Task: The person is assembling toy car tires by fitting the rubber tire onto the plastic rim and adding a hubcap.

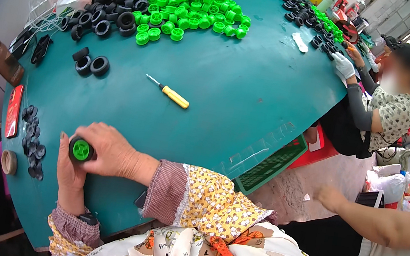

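Observation:
A small toy wheel [81, 150], a bright green hub inside a black tyre, is held between my two hands near the table's left front. My left hand [70, 174] presses against its left and lower side, thumb upward. From the right, my right hand [111, 150] curls around it; some fingertips are hidden behind the wheel and the other hand. A yellow-handled screwdriver [175, 97] lies farther off on the green table [213, 76]. Loose black tyres [99, 66] rest toward the left. At the back are piles of green hubs [202, 9] and black tyres [104, 28].
Small black round pieces [34, 141], a red phone-like slab [14, 111] and a tape roll [8, 162] lie along the left edge. A gloved co-worker [393, 109] sits at the right side. Another person's arm [372, 221] reaches in at lower right, near a green crate [271, 165].

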Motion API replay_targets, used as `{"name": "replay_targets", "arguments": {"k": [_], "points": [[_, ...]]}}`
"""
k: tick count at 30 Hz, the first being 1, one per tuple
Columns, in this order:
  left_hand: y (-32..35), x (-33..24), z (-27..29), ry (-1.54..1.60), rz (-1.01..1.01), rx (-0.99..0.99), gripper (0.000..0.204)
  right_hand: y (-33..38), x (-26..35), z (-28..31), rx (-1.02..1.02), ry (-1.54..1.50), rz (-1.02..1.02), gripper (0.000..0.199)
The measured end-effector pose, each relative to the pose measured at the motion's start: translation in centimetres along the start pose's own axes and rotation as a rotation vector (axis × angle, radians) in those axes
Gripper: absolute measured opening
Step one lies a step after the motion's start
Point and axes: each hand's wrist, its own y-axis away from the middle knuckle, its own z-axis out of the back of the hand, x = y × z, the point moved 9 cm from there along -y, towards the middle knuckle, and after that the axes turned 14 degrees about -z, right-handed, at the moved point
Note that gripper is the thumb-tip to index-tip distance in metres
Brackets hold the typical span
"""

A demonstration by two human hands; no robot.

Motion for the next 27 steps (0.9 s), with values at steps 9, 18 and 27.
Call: {"name": "replay_targets", "arguments": {"k": [9, 18, 27], "points": [[0.3, -0.3, -1.6, -0.201, -0.006, 0.348, 0.022, -0.4, -1.9, 1.1, -0.089, 0.048, -0.144, 0.049], [1.2, -0.1, -1.8, -0.039, 0.034, 0.224, 0.028, -0.2, -0.7, 0.8, 0.014, -0.015, -0.044, 0.05], [0.3, 0.5, -2.2, -0.088, 0.015, 0.289, 0.024, -0.7, -0.5, 0.3, 0.075, -0.03, -0.056, 0.047]]}}
